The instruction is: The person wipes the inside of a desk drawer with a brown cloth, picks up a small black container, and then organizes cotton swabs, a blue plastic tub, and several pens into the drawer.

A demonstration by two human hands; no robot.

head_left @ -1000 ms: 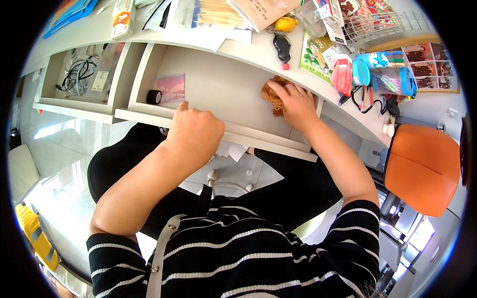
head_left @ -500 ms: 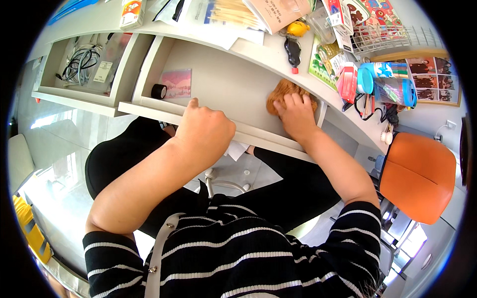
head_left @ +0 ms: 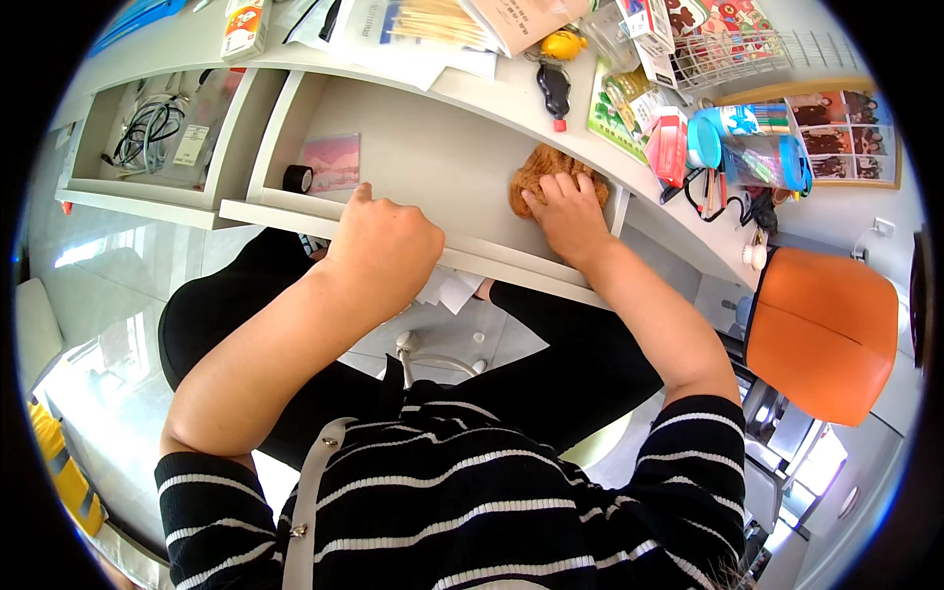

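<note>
A wide white drawer (head_left: 462, 143) stands pulled out in front of me. My right hand (head_left: 570, 218) rests at its right end, fingers curled over a brown furry plush item (head_left: 529, 182) that lies on the drawer floor. What the plush depicts cannot be made out. My left hand (head_left: 383, 241) is closed at the drawer front (head_left: 482, 254), its fingers bent over the edge and mostly hidden from above. In the drawer's left end lie a pink picture card (head_left: 332, 162) and a small black roll (head_left: 297, 178).
A second open drawer (head_left: 138, 197) at left holds coiled cables (head_left: 152, 133) and a clear bag. Above, the desktop carries a bundle of wooden sticks (head_left: 438, 22), a black bottle with a red cap (head_left: 554, 90), a wire basket (head_left: 723, 57) and pen holders. An orange chair (head_left: 826, 329) stands right.
The whole view has shifted slightly, moving the scene a little left. Both hands keep nearly the same places on the drawer front and the plush item.
</note>
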